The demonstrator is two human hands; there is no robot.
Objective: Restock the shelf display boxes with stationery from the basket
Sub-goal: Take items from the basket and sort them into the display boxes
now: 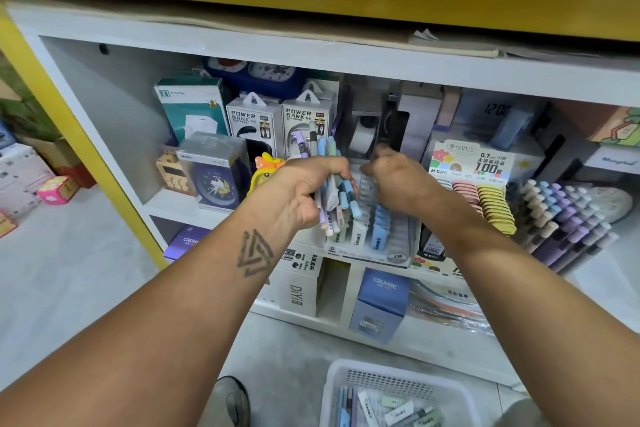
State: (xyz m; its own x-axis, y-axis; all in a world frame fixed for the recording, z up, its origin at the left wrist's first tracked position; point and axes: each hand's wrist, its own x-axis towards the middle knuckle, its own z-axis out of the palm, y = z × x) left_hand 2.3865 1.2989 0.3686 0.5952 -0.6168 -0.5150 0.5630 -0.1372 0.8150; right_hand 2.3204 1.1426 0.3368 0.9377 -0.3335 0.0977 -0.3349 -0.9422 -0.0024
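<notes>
Item: bundle of pastel pens (334, 191), gripped in the left hand (304, 189), fingers curled round the barrels, held just in front of the clear slotted display box (377, 229) on the shelf (187, 208). Right hand (394, 180) reached over the box's back rows; whether its fingers pinched anything could not be told.

Handling advice: feed one pen at a time into a vacant slot, cap up, matching the colour rows; keep the bundle clamped so none slip.

Appearance: slim barrels in blue, lilac, mint and cream, some barcoded. The box was part filled with blue and pale pieces. More stock lay in the white basket (346, 374) on the floor.
</notes>
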